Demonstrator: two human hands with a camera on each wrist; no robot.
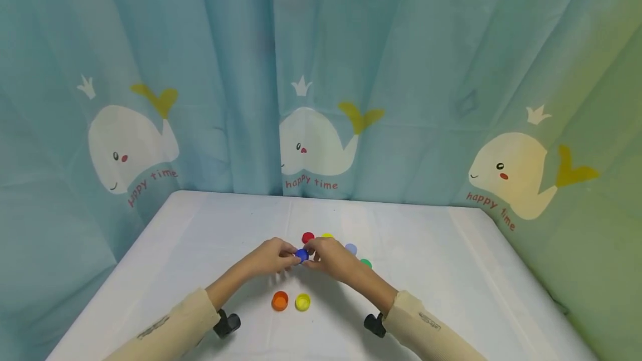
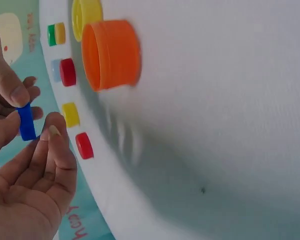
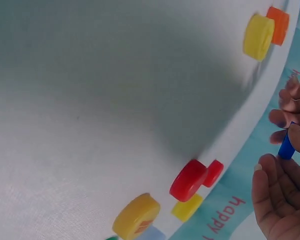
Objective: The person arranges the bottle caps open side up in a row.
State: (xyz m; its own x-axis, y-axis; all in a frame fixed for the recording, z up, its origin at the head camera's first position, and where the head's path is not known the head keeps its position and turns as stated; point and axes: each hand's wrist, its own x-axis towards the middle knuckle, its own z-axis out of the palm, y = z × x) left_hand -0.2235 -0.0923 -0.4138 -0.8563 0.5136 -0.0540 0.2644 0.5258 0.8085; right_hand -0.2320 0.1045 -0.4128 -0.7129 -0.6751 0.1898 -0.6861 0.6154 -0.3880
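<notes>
The blue disc (image 1: 302,255) is held above the table (image 1: 451,255), directly between left grip (image 1: 273,256) and right grip (image 1: 332,258), pinched by both.

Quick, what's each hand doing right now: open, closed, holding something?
Left hand: closed, pinching one side of the blue cap.
Right hand: closed, pinching the same blue cap.

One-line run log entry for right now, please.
left hand: holds blue cap | right hand: holds blue cap | blue cap: above table | orange cap, near yellow cap: side by side on table
</notes>
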